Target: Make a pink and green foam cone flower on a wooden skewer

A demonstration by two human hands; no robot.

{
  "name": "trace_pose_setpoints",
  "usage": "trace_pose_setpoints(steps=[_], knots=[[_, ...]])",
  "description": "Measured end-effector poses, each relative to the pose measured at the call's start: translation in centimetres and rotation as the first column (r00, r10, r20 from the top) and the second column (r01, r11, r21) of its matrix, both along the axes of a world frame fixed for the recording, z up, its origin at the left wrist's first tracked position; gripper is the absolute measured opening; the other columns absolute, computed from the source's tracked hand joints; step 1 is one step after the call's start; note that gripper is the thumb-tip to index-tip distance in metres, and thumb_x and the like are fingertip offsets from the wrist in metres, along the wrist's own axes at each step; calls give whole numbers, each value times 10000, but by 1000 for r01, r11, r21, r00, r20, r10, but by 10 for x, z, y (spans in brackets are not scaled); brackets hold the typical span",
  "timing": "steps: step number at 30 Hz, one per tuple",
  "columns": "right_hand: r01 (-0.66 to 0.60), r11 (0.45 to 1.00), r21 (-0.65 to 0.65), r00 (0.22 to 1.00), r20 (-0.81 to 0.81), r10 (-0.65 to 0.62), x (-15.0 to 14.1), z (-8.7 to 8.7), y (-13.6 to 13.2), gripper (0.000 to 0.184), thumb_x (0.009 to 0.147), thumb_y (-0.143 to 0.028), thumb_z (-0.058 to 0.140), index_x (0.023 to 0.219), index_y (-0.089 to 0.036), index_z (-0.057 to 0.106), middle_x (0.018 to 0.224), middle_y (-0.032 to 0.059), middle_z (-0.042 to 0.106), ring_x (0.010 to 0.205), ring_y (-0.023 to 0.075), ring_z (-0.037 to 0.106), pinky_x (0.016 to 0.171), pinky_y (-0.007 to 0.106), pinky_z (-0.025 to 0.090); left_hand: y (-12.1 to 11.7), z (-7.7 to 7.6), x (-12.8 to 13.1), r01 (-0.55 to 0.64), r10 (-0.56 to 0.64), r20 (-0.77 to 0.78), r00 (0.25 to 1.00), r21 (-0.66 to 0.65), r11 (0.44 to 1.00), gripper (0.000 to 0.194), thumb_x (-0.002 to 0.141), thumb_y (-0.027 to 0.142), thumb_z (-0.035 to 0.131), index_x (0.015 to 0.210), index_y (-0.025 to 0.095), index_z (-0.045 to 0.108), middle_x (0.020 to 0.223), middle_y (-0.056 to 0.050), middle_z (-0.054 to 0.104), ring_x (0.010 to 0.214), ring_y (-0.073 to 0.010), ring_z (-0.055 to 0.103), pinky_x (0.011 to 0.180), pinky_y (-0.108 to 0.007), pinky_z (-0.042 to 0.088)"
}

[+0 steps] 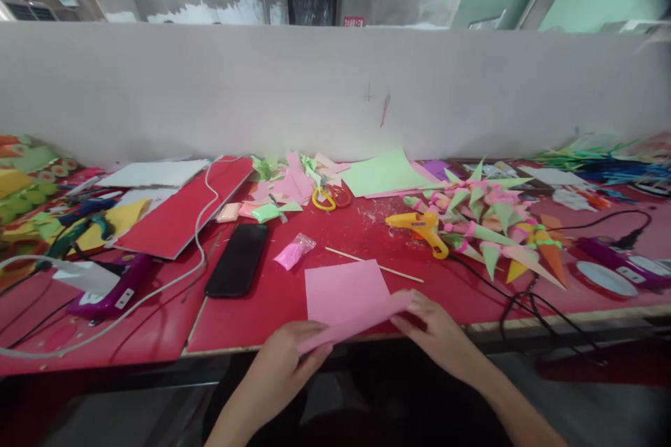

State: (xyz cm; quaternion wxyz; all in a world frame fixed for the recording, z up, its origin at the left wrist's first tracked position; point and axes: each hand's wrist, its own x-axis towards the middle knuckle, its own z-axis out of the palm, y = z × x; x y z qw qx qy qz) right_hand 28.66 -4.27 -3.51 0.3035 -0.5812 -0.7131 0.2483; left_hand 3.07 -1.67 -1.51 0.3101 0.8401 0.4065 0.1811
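Observation:
Both hands pinch a pink paper strip (361, 321), seen nearly edge-on at the table's front edge. My left hand (293, 356) is closed on its left end, thumb below and fingers above. At the other end my right hand (435, 328) grips it between thumb and fingers. Just behind lies a flat pink paper sheet (343, 283); whether it joins the strip I cannot tell. A thin wooden stick (374, 265) rests behind the sheet, partly covered by its far edge. The yellow glue gun (419, 227) lies to the right, and a pink packet (295, 251) to the left.
A black phone (237, 260), a red board (183, 213) and a purple power strip (112, 286) with a white cable occupy the left. Scissors (323, 199) and paper scraps lie farther back. Paper cones (490, 216) are heaped at right, near a white round lid (607, 279).

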Motion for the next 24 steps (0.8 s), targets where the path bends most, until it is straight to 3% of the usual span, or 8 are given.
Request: trace_pose_setpoints(steps=[4, 7, 9, 12, 16, 24], knots=[[144, 988, -51, 990, -7, -144, -9, 0, 6, 330, 838, -380, 408, 697, -176, 626, 891, 79, 632, 896, 203, 566, 820, 319, 426, 3, -11, 15, -247, 247, -13, 969, -32, 968, 284, 803, 338, 463, 949, 165, 634, 933, -83, 674, 881, -203, 620, 780, -282, 476], [221, 975, -11, 974, 55, -220, -17, -6, 9, 370, 849, -367, 378, 590, -170, 553, 746, 54, 583, 737, 170, 554, 686, 273, 426, 7, -17, 25, -447, 445, -111, 888, 15, 895, 425, 767, 365, 509, 1126, 138, 529, 950, -102, 663, 854, -237, 626, 731, -323, 484], [283, 955, 84, 942, 162, -294, -22, -10, 12, 362, 845, -357, 385, 549, -177, 489, 636, 19, 511, 619, 144, 503, 590, 250, 384, 7, -20, 30, -525, 527, -177, 832, 60, 849, 565, 766, 374, 513, 1261, 135, 387, 1001, -116, 646, 850, -245, 628, 694, -324, 486], [315, 927, 202, 872, 323, -367, -28, -13, 16, 344, 840, -339, 398, 533, -185, 428, 567, -13, 429, 535, 120, 426, 521, 235, 309, 7, -20, 34, -519, 544, -246, 802, 162, 839, 561, 810, 332, 453, 1318, 151, 296, 1089, -131, 608, 884, -243, 621, 681, -314, 484], [332, 920, 210, 816, 426, -392, -31, -11, 19, 312, 829, -310, 421, 542, -187, 408, 545, -29, 398, 494, 105, 381, 491, 229, 253, 11, -18, 38, -476, 544, -337, 769, 266, 838, 483, 841, 254, 377, 1305, 131, 323, 979, -131, 640, 827, -246, 630, 625, -322, 487], [356, 920, 162, 790, 474, -389, -29, -9, 22, 287, 815, -288, 421, 546, -190, 398, 536, -32, 408, 459, 98, 364, 471, 227, 198, 18, -16, 45, -397, 550, -462, 696, 391, 830, 288, 846, 215, 353, 1057, 205, 549, 921, -72, 591, 598, -177, 590, 425, -248, 416]])
